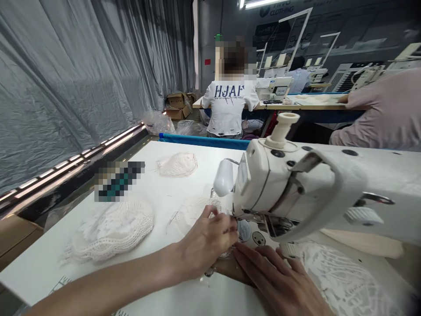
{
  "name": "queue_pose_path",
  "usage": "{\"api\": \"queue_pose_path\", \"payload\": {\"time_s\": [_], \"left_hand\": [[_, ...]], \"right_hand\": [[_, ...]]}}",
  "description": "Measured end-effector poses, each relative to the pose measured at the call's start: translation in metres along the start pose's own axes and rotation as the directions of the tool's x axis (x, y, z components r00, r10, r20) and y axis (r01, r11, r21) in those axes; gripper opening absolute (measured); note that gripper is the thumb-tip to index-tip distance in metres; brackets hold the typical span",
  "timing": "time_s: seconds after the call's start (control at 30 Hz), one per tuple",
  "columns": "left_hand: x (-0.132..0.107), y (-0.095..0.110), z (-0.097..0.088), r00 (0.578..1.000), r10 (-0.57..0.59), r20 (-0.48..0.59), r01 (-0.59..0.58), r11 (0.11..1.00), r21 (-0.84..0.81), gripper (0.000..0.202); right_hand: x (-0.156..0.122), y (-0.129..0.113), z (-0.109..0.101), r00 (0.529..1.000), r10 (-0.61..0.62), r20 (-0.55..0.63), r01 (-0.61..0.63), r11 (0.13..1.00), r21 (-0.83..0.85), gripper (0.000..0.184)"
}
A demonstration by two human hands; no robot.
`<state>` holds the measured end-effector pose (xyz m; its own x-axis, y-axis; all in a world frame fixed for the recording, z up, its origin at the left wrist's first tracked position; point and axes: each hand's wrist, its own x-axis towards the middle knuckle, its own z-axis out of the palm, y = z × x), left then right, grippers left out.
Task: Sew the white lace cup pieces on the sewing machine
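A white sewing machine [263,180] stands at the right, its needle area partly hidden behind my fingers. My left hand [210,239] is closed, fingers bent and pinched at a white lace piece [194,210] beside the needle. My right hand [279,276] lies low with its fingers stretched out toward the left fingertips, palm down at the machine bed. Just what lies under its fingertips is hidden. More white lace [345,272] spreads to the right of this hand, below the machine arm.
A bunched roll of white lace trim [121,228] rests on the white table [158,294] at left. A small pale lace piece [177,164] lies farther back, near a blurred-out dark object [121,181]. Ahead, a person in a white shirt [228,105] sits; another person's pink sleeve [368,96] is at right.
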<state>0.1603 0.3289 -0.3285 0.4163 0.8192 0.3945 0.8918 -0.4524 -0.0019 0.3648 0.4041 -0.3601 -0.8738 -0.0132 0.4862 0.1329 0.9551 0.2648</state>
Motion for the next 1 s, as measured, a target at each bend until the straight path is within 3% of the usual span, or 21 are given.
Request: {"api": "queue_pose_path", "payload": {"time_s": [0.13, 0.3, 0.47, 0.67, 1.0], "left_hand": [[0.002, 0.010, 0.000, 0.998, 0.006, -0.064, -0.013, 0.995, -0.103, 0.017], [0.002, 0.012, 0.009, 0.986, 0.008, -0.167, -0.030, 0.991, -0.128, 0.016], [0.001, 0.011, 0.009, 0.987, 0.007, -0.162, -0.020, 0.997, -0.078, 0.018], [-0.002, 0.006, 0.009, 0.996, -0.027, -0.085, 0.022, 0.998, -0.064, 0.020], [-0.004, 0.000, 0.015, 0.998, -0.047, -0.045, 0.043, 0.996, -0.076, 0.021]], "right_hand": [[0.008, -0.009, -0.007, 0.992, 0.095, -0.083, -0.088, 0.993, 0.081, 0.038], [0.013, -0.016, -0.015, 0.990, 0.137, -0.044, -0.132, 0.985, 0.111, 0.032], [0.012, -0.018, -0.019, 0.989, 0.127, -0.074, -0.115, 0.982, 0.152, 0.033], [-0.001, -0.010, -0.007, 0.987, 0.154, -0.037, -0.143, 0.968, 0.206, 0.035], [-0.006, -0.003, -0.003, 0.995, 0.086, 0.040, -0.091, 0.988, 0.125, 0.039]]}}
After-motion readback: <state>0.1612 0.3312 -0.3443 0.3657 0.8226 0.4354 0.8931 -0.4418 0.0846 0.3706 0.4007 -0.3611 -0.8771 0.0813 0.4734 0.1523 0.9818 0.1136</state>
